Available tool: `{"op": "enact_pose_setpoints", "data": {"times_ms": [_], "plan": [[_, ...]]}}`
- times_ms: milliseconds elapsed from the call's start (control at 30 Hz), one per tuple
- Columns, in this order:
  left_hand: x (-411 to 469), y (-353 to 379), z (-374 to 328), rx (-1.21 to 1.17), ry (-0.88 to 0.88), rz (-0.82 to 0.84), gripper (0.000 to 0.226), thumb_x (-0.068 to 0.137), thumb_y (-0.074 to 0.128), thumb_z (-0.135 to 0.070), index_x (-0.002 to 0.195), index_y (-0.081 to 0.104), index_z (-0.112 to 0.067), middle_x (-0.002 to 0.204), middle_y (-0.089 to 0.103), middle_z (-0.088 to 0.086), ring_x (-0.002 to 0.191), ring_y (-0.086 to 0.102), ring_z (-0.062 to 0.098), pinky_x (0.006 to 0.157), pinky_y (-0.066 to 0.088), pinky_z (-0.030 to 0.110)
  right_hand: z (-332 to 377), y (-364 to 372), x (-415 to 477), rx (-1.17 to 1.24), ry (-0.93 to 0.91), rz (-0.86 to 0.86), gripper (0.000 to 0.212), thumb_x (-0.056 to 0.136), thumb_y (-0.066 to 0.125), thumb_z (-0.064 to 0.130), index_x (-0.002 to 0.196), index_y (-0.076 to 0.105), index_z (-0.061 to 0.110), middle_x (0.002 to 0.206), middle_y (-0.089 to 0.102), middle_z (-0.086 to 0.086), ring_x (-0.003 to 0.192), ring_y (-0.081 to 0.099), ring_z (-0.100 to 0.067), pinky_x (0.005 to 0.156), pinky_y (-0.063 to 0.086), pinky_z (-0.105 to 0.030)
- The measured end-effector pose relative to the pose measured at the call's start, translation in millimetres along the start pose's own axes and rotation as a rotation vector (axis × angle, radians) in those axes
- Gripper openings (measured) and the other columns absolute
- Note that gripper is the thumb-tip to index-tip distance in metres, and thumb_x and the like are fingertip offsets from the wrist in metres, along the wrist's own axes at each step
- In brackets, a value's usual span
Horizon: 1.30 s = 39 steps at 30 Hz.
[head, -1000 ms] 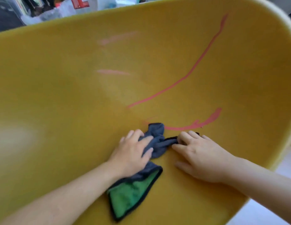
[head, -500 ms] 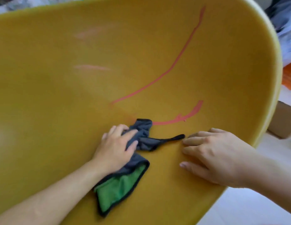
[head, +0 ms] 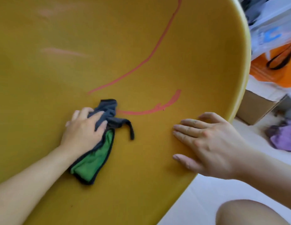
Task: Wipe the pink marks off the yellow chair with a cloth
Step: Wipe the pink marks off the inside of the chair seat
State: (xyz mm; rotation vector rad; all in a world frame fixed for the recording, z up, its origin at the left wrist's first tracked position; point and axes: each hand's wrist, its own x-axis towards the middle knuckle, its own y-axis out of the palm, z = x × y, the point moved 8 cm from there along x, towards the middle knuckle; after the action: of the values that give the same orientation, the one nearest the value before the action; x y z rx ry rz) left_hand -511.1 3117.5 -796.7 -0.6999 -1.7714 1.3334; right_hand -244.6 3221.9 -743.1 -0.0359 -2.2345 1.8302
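Note:
The yellow chair (head: 198,54) fills most of the view. A long pink line (head: 151,54) curves up its surface, and a shorter thick pink mark (head: 154,109) lies below it. Two faint pink smears (head: 60,51) show at the upper left. My left hand (head: 84,129) presses on a crumpled grey and green cloth (head: 96,156), whose upper end touches the left tip of the short mark. My right hand (head: 209,143) lies flat on the chair near its right rim, fingers apart, holding nothing.
Beyond the chair's right rim are an orange bag (head: 274,65), a cardboard box (head: 255,108) and a purple cloth (head: 282,138) on the pale floor. A bare knee (head: 248,213) shows at the bottom right.
My right hand let go of the cloth's end and slid right toward the chair's rim. The left hand kept hold of the cloth. The view shifted, showing more of the room at right.

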Motion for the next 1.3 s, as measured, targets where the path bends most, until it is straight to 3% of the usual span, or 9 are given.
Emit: {"op": "enact_pose_setpoints", "data": {"times_ms": [133,300,433,600,767,967,1033,1200,1300], "plan": [[-3.2,-3.7,0.5,0.069,-0.245,0.019,0.050,0.092,0.044,-0.045,0.132,0.053,-0.016,0.122,0.044,0.011,0.113,0.037,0.032,0.086,0.043,0.050,-2.7,-9.4,-5.5,0.005,0.039,-0.230,0.050,0.093,0.040,0.047,0.090,0.075,0.012,0.103,0.075,0.000,0.105,0.067,-0.024,0.097,0.041,-0.048],[-61.2,-4.8,-132.6,-0.239,0.214,0.145,0.056,0.090,0.029,-0.052,0.132,0.053,-0.023,0.111,0.046,0.001,0.105,0.041,0.023,0.081,0.046,0.043,-18.5,-17.9,-9.6,0.009,0.209,-0.346,0.037,0.090,0.046,0.035,0.069,0.073,0.020,0.116,0.070,-0.002,0.121,0.056,-0.028,0.104,0.028,-0.054],[-61.0,-10.8,-74.6,-0.218,0.379,0.187,0.047,0.090,0.038,-0.052,0.124,0.060,-0.029,0.112,0.054,-0.001,0.102,0.048,0.021,0.082,0.048,0.044,-43.7,-21.0,-3.6,-0.002,0.365,-0.295,0.030,0.086,0.048,0.032,0.081,0.075,0.018,0.118,0.069,-0.006,0.122,0.056,-0.027,0.102,0.029,-0.047],[-70.9,-23.6,45.8,-0.152,-0.060,0.148,0.065,0.079,0.030,-0.062,0.123,0.063,-0.029,0.120,0.052,0.001,0.111,0.042,0.023,0.096,0.041,0.045,-46.1,-22.4,-4.8,0.014,0.370,-0.351,0.033,0.088,0.047,0.030,0.076,0.075,0.016,0.103,0.074,-0.002,0.109,0.063,-0.026,0.097,0.033,-0.047],[-102.6,-20.1,-114.9,-0.424,0.156,0.152,0.052,0.086,0.033,-0.055,0.123,0.062,-0.032,0.113,0.050,-0.002,0.105,0.042,0.020,0.094,0.039,0.031,-62.3,-33.1,-15.8,0.142,0.638,-0.442,0.055,0.075,0.053,0.025,0.128,0.059,0.015,0.152,0.036,-0.014,0.143,0.023,-0.034,0.102,0.026,-0.050],[-76.8,-20.3,-165.0,-0.648,0.175,0.137,0.039,0.088,0.042,-0.049,0.110,0.065,-0.026,0.101,0.045,-0.007,0.101,0.046,0.017,0.088,0.040,0.029,-110.1,-42.9,-3.4,0.133,0.847,-0.351,0.083,0.075,0.052,0.023,0.150,0.021,0.003,0.158,0.009,-0.025,0.142,0.014,-0.046,0.113,0.017,-0.054],[-72.8,-15.8,-119.4,-0.455,0.129,0.068,0.044,0.084,0.038,-0.053,0.109,0.063,-0.026,0.101,0.048,-0.004,0.098,0.050,0.023,0.085,0.045,0.036,-115.7,-41.4,-1.8,0.074,0.847,-0.311,0.083,0.079,0.058,0.017,0.150,0.018,0.002,0.158,0.009,-0.023,0.138,0.018,-0.046,0.114,0.016,-0.050],[-32.5,-15.0,48.7,-0.068,-0.492,-0.008,0.039,0.090,0.053,-0.037,0.126,0.055,-0.023,0.132,0.043,0.009,0.119,0.037,0.035,0.095,0.036,0.052,-127.3,-46.2,-2.9,0.222,0.894,-0.432,0.082,0.077,0.062,0.014,0.147,0.021,0.007,0.151,0.020,-0.015,0.132,0.022,-0.039,0.110,0.021,-0.037],[-4.2,-6.3,15.9,-0.078,-0.445,0.010,0.041,0.094,0.047,-0.038,0.133,0.053,-0.028,0.143,0.038,0.001,0.126,0.031,0.028,0.098,0.034,0.050,-138.1,-42.9,0.2,0.507,0.964,-0.499,0.088,0.086,0.061,0.013,0.153,0.005,0.011,0.153,0.019,-0.014,0.138,0.024,-0.027,0.100,0.017,-0.016]]}}
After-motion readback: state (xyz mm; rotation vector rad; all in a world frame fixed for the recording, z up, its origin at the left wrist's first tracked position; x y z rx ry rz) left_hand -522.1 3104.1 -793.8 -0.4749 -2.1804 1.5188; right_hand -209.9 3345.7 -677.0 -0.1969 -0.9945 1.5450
